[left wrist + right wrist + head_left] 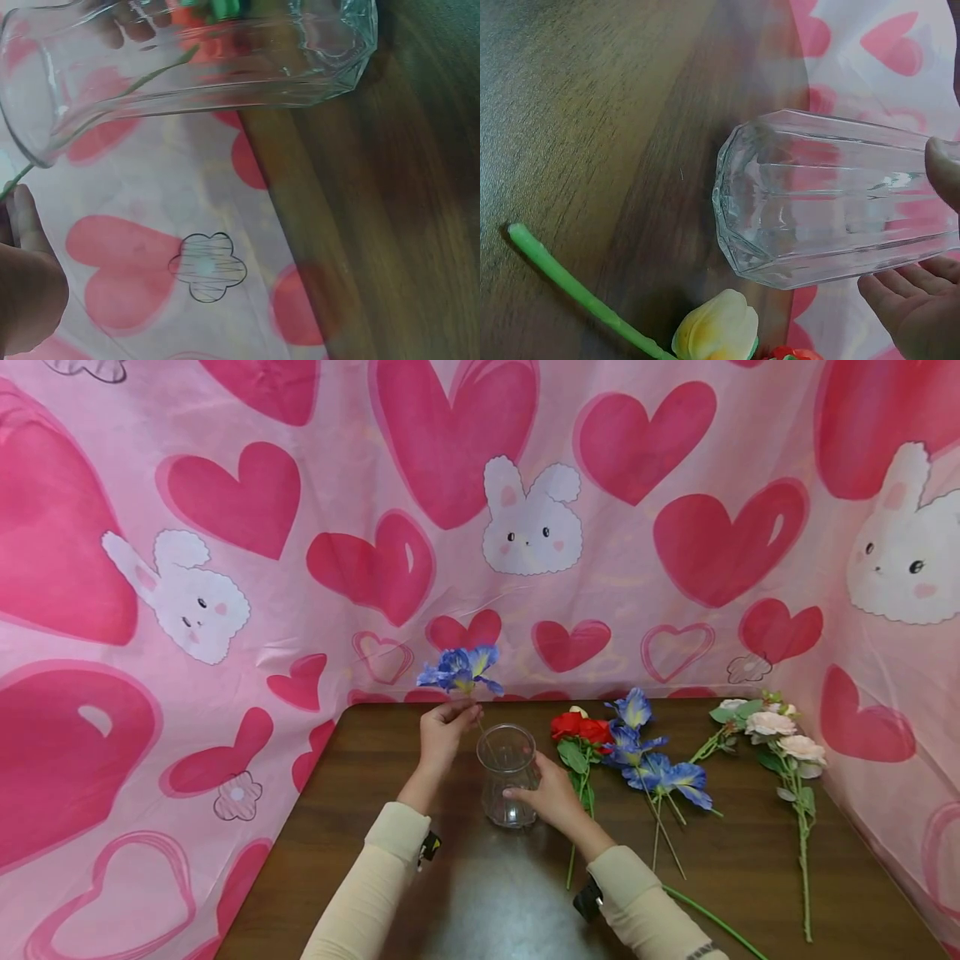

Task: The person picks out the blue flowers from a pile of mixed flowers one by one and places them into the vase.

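My left hand (pixel 441 739) pinches the thin stem of a blue artificial iris (pixel 459 668) just under its bloom. The lower stem (pixel 159 73) slants past the rim into a clear glass vase (pixel 510 806), where it shows through the wall. Standing upright on the table, the vase has a faceted body (pixel 821 210) and a flared mouth. Around its right side my right hand (pixel 558 795) holds it, thumb toward me and fingers on the far side. In the left wrist view the iris bloom is out of frame.
Right of the vase on the brown table (pixel 352 860) lie red roses (pixel 581 728), several more blue irises (pixel 663 772) and pale pink roses (pixel 772 724). A cream tulip (pixel 716 330) with a green stem lies near them. Printed pink fabric (pixel 465 585) hangs behind the table.
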